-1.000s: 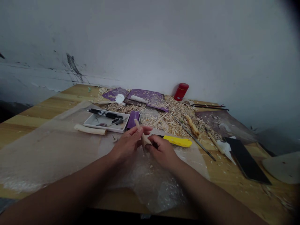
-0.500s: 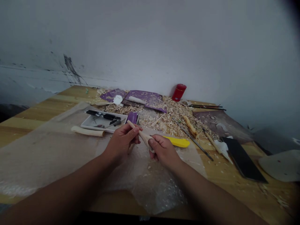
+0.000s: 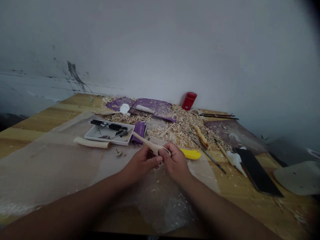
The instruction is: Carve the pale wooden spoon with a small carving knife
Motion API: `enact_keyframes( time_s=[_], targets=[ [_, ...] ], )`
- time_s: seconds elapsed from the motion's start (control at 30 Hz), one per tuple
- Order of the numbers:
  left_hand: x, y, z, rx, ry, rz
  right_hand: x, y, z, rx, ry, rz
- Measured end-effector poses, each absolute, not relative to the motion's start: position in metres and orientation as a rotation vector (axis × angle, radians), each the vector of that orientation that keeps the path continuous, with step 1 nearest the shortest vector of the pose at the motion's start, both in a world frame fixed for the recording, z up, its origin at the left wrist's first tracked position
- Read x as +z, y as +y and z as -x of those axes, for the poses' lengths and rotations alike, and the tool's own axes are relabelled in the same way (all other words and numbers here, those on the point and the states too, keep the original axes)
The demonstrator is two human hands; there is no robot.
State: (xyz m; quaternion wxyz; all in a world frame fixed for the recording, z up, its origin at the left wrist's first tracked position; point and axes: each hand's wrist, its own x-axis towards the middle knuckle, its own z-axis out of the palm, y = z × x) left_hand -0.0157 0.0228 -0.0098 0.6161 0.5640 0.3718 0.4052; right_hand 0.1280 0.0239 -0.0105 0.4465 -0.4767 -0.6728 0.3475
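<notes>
A pale wooden spoon is held over the plastic-covered table, its thin handle slanting up to the left. My right hand is closed round the bowl end, with the thumb pressed on it. Against the underside of the spoon, close to the bowl, my left hand is curled, its thumb near the right fingers; some of its fingertips are hidden behind the wood. Just beyond the handle tip lies a folded purple sheet. A yellow-handled tool lies beside my right hand, partly covered by it.
A white tray of small tools and a curved wood piece lie left. Wood shavings are heaped behind, near a red canister. On the right are a metal file and a black slab. Bubble wrap covers the front.
My left hand has slid from the spoon's handle down toward the bowl, leaving the handle exposed. The right hand keeps its hold on the bowl end. The view has shifted slightly.
</notes>
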Motion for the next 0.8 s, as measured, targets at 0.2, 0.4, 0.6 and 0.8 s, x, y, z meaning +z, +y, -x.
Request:
enact_keyframes(
  time_s=[0.2,0.4,0.6,0.8],
  targets=[
    [-0.009,0.020,0.019,1.028,0.918,-1.306,-0.010,0.024,-0.128,0.996,-1.747,1.149],
    [-0.004,0.018,0.021,0.984,0.757,-1.338,-0.011,0.022,-0.127,1.530,-1.630,0.910],
    [0.000,0.015,0.019,0.963,0.726,-1.417,-0.015,0.019,-0.126,1.438,-1.750,0.959],
    [-0.005,0.007,0.018,1.020,0.835,-1.490,-0.008,0.014,-0.126,1.384,-1.882,0.887]
  ],
)
